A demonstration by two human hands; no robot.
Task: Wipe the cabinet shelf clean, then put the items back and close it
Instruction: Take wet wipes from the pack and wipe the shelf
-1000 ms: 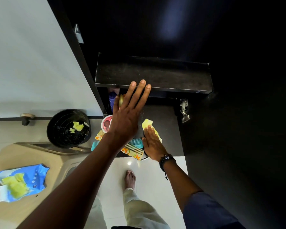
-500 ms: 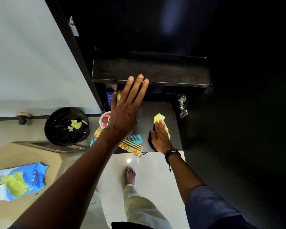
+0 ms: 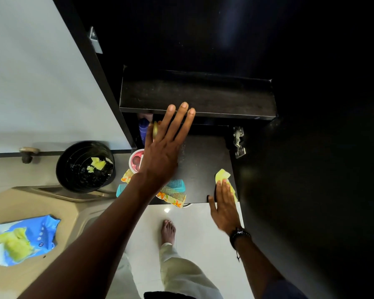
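Observation:
The black cabinet stands open, with an upper shelf (image 3: pixel 199 98) and a lower shelf (image 3: pixel 203 165). My right hand (image 3: pixel 224 201) presses a yellow wipe (image 3: pixel 222 174) flat on the lower shelf's front right corner. My left hand (image 3: pixel 164 152) is raised flat with fingers spread over the left part of the lower shelf, fingertips near the upper shelf's front edge; it holds nothing. Beneath it lie teal combs (image 3: pixel 177 184), a flowered comb (image 3: pixel 173 197), a pink round container (image 3: pixel 136 160), a blue bottle (image 3: pixel 143 130) and a small yellow-green item (image 3: pixel 155 129).
A black bin (image 3: pixel 84 167) holding used yellow wipes stands on the floor at the left. A blue wipe pack (image 3: pixel 20 239) lies on a beige surface at lower left. A metal hinge (image 3: pixel 239 141) sits at the right of the shelf. My bare foot (image 3: pixel 168 230) is on the white floor.
My right hand has slid the yellow wipe rightward across the lower shelf to its front right corner. My left hand has stayed raised in nearly the same place.

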